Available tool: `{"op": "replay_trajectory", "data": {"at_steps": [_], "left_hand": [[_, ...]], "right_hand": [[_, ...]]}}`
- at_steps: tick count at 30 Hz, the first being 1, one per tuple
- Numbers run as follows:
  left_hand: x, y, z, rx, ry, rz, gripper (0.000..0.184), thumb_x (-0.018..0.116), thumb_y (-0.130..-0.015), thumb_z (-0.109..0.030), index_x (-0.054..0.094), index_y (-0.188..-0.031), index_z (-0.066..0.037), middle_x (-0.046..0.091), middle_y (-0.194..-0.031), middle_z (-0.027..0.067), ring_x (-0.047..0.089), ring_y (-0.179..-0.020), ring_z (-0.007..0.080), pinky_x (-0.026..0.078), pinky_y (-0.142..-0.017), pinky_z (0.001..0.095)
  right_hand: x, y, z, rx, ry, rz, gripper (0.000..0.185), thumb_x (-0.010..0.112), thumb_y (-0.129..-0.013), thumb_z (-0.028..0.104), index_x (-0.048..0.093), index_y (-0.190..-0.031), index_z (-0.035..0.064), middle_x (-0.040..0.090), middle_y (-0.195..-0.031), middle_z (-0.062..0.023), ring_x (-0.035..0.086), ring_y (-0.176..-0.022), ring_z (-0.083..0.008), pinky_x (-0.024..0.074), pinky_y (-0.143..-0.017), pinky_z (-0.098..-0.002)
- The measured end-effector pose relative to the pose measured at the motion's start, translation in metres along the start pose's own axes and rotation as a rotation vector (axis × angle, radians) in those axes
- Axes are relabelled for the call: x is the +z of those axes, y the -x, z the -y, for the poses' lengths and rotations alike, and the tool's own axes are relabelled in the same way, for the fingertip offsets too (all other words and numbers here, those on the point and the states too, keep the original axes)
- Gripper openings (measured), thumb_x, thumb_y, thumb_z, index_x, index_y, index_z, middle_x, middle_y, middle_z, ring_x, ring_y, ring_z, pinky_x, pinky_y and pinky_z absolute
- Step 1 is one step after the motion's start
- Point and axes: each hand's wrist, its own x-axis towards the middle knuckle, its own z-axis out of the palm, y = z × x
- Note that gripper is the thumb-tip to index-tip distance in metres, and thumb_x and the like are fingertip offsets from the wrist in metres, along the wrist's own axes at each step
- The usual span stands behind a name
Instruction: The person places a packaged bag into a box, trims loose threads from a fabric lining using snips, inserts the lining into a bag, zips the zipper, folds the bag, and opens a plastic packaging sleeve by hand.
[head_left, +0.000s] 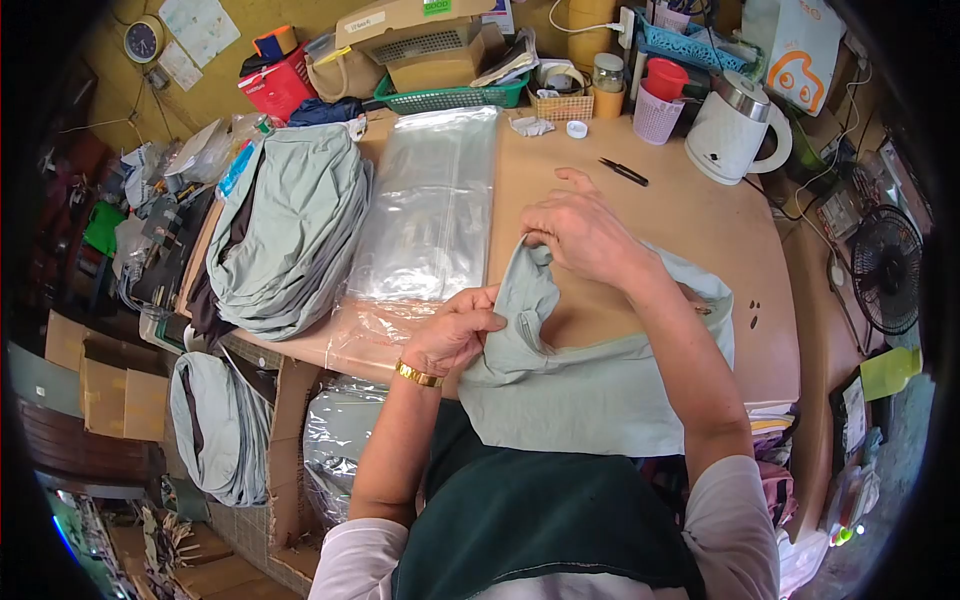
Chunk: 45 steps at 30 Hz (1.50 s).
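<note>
A pale grey-green piece of fabric (590,400) lies over the table's front edge, its near part hanging toward my lap. My left hand (455,335), with a gold watch at the wrist, pinches its left edge between thumb and fingers. Higher up, my right hand (585,230) grips a raised corner of the same fabric, with one finger lifted away. Between the hands the cloth is bunched and folded. To the left of my hands lie clear plastic bags (430,200) in a flat stack. Beyond my right hand rests a pair of black thread snips (624,172).
A tall pile of folded grey-green fabric (290,230) stands on the table's left, with another pile (215,430) below. At the back are a green basket (455,97), a white electric kettle (728,130) and a lilac cup (657,118). A black fan (887,268) is at right.
</note>
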Motion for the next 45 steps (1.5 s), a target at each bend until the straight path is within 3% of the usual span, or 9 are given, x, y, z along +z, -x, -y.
{"op": "replay_trajectory", "data": {"at_steps": [8, 13, 21, 30, 33, 36, 38, 41, 45], "left_hand": [[-0.014, -0.003, -0.008, 0.425, -1.365, -0.805, 0.016, 0.061, -0.082, -0.002, 0.064, -0.098, -0.001, 0.066, -0.082, 0.0155, 0.062, -0.066, 0.0199, 0.048, -0.060, 0.0317], [-0.038, -0.006, -0.018, 0.596, -1.441, -0.831, 0.019, 0.056, -0.076, 0.004, 0.064, -0.092, -0.002, 0.062, -0.077, 0.0132, 0.058, -0.060, 0.0239, 0.047, -0.059, 0.0357], [-0.039, -0.020, -0.045, 1.182, -1.430, -0.786, 0.020, 0.056, -0.067, 0.011, 0.063, -0.082, -0.001, 0.064, -0.085, 0.0131, 0.062, -0.078, 0.0251, 0.047, -0.064, 0.0338], [-0.045, 0.010, -0.022, 1.137, -1.175, -0.912, 0.014, 0.055, -0.066, 0.009, 0.047, -0.071, -0.001, 0.039, -0.066, 0.0045, 0.035, -0.057, 0.0159, 0.034, -0.054, 0.0256], [-0.047, 0.007, -0.031, 0.758, -1.483, -0.921, 0.021, 0.060, -0.070, 0.007, 0.054, -0.088, -0.001, 0.049, -0.076, 0.0099, 0.046, -0.063, 0.0220, 0.042, -0.061, 0.0297], [-0.014, -0.013, -0.029, 0.794, -1.503, -0.849, 0.048, 0.070, -0.075, 0.000, 0.054, -0.119, -0.002, 0.059, -0.109, 0.0198, 0.060, -0.097, 0.0336, 0.048, -0.085, 0.0411], [0.015, -0.020, -0.020, 0.768, -1.790, -0.553, 0.073, 0.074, -0.082, -0.024, 0.039, -0.145, -0.007, 0.041, -0.147, 0.0235, 0.038, -0.138, 0.0390, 0.029, -0.110, 0.0565], [0.051, -0.013, 0.037, 0.363, -2.071, -0.220, 0.079, 0.063, -0.088, -0.047, 0.032, -0.152, -0.010, 0.027, -0.158, 0.0209, 0.021, -0.147, 0.0394, 0.012, -0.113, 0.0665], [0.001, -0.007, 0.064, 0.143, -2.097, -0.158, 0.087, 0.055, -0.088, -0.062, 0.028, -0.154, -0.013, 0.021, -0.161, 0.0180, 0.017, -0.148, 0.0400, 0.006, -0.111, 0.0721]], "right_hand": [[-0.003, 0.117, -0.050, 0.310, 0.480, -0.053, 0.051, 0.078, -0.072, 0.011, 0.055, -0.117, 0.0100, 0.062, -0.107, -0.0102, 0.058, -0.111, -0.0292, 0.0359, -0.106, -0.0498], [-0.045, 0.157, -0.081, 0.949, -0.058, -0.022, 0.024, 0.072, -0.079, 0.008, 0.059, -0.099, 0.0084, 0.066, -0.092, -0.0099, 0.065, -0.094, -0.0313, 0.0467, -0.086, -0.0425], [-0.045, 0.153, -0.075, 0.308, 0.479, -0.545, 0.018, 0.067, -0.077, 0.003, 0.060, -0.093, 0.0080, 0.064, -0.082, -0.0090, 0.062, -0.079, -0.0295, 0.0442, -0.081, -0.0422], [-0.040, 0.193, -0.056, 0.142, 0.626, -0.622, 0.022, 0.066, -0.073, -0.003, 0.058, -0.091, 0.0057, 0.056, -0.075, -0.0086, 0.058, -0.076, -0.0278, 0.0421, -0.083, -0.0443], [-0.049, 0.185, -0.066, 0.315, 0.677, -0.507, 0.025, 0.068, -0.076, 0.001, 0.058, -0.098, 0.0052, 0.057, -0.083, -0.0117, 0.058, -0.082, -0.0312, 0.0423, -0.083, -0.0458], [-0.047, 0.155, -0.066, 0.559, 0.439, -0.485, 0.039, 0.073, -0.080, 0.015, 0.057, -0.114, 0.0034, 0.057, -0.108, -0.0178, 0.055, -0.099, -0.0356, 0.0421, -0.088, -0.0482], [-0.030, 0.142, -0.048, 0.594, 0.302, -0.367, 0.048, 0.071, -0.084, 0.030, 0.056, -0.124, 0.0056, 0.056, -0.121, -0.0186, 0.052, -0.112, -0.0365, 0.0395, -0.095, -0.0506], [0.030, 0.136, 0.020, 0.320, 0.412, -0.200, 0.059, 0.060, -0.089, 0.050, 0.055, -0.134, 0.0112, 0.052, -0.139, -0.0167, 0.043, -0.133, -0.0373, 0.0278, -0.110, -0.0592], [0.045, 0.214, -0.061, 0.688, 0.699, -0.006, 0.057, 0.060, -0.089, 0.048, 0.055, -0.134, 0.0130, 0.049, -0.144, -0.0150, 0.040, -0.136, -0.0353, 0.0225, -0.112, -0.0615]]}}
